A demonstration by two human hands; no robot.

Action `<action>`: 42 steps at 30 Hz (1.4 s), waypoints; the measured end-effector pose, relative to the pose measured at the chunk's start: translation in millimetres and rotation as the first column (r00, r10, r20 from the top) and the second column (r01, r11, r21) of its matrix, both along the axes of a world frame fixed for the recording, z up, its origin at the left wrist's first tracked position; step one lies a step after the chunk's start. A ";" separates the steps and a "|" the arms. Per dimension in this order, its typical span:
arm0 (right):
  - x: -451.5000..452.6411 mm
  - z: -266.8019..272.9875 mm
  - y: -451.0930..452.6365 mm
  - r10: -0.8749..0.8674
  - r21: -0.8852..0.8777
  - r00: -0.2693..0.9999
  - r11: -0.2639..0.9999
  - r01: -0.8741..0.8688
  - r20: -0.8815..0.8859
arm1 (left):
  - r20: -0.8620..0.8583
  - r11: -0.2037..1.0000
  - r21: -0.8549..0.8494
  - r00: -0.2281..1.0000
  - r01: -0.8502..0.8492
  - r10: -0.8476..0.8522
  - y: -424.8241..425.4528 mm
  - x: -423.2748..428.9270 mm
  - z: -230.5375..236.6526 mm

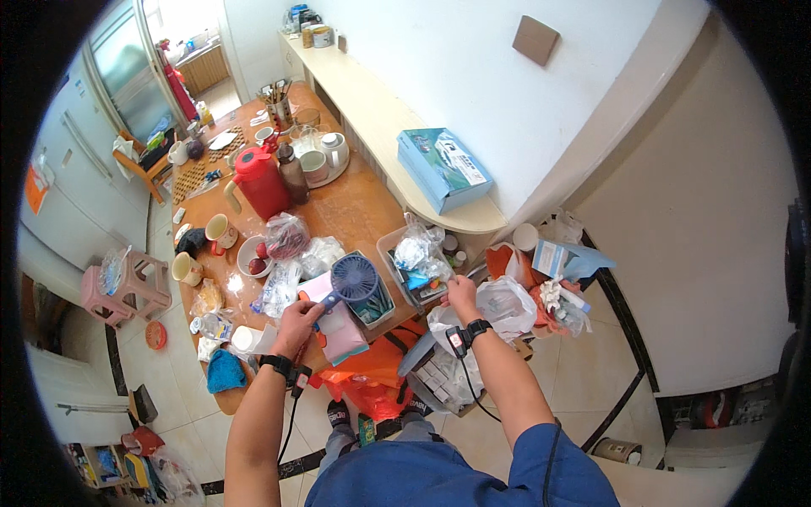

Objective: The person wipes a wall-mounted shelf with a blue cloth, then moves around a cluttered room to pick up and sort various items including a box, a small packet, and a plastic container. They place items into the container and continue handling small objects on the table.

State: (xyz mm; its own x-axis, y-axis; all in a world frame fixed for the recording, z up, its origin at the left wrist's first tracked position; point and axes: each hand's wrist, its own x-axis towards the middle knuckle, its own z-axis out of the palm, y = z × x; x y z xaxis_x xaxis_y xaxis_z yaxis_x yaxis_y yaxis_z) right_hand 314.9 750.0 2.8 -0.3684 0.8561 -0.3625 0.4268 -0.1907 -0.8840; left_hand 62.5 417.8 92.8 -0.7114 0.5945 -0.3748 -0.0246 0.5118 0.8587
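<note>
My left hand (299,326) grips the handle of a small dark-blue handheld fan (355,277). The fan's round head lies over a grey open box (388,318) with small packets in it. Just under the fan's handle is a pink and white pack (340,333) on the table's near end. My right hand (460,298) has its fingers curled at the near right corner of a clear plastic bin (385,244). Inside that bin are a crumpled clear plastic bag (418,250), something blue and other small items. The right fingertips are partly hidden.
A red thermos jug (260,184), brown bottle (293,174), fruit bowl (251,256) and mugs (221,232) stand on the wooden table (355,209). A blue box (443,168) sits on the shelf's rounded end. White plastic bags (507,307) and an orange bag (374,367) are below the table edge.
</note>
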 end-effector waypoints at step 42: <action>313.5 77.7 -131.8 -0.455 -0.030 0.861 0.887 0.461 -0.227 | -0.257 0.981 0.196 0.965 -0.004 0.055 175.6 208.4 -67.4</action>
